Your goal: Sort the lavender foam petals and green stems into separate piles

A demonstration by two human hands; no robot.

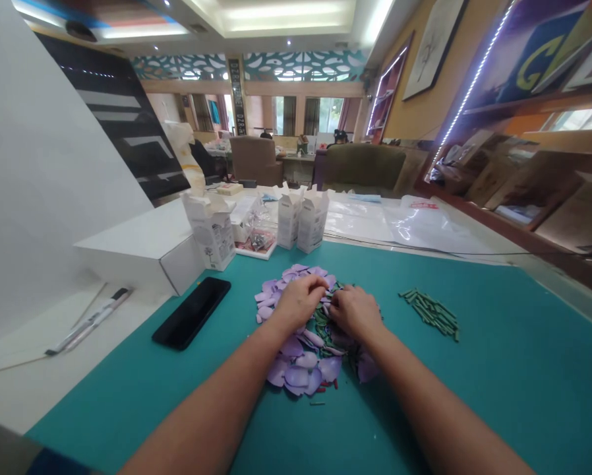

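Note:
A heap of purple petal-shaped pieces (297, 377) lies on the teal mat (478, 396) in front of me, with dark green pieces (322, 324) mixed in at its middle and right. My left hand (300, 298) rests over the upper part of the heap, its fingers bent together. Beside it, my right hand (356, 311) curls down onto the green pieces. Both hands' fingertips nearly meet, and whatever is between them is too small or hidden to tell. Several small red pieces (328, 385) and one thin green stick (318, 404) lie just below the heap.
Green sticks (432, 313) lie in a loose pile on the right. A black phone (192, 313) is on the left, near a white box (142, 244). Opened white cartons (312, 223) and a small tray (256, 251) stand behind. Pens (91, 321) lie far left.

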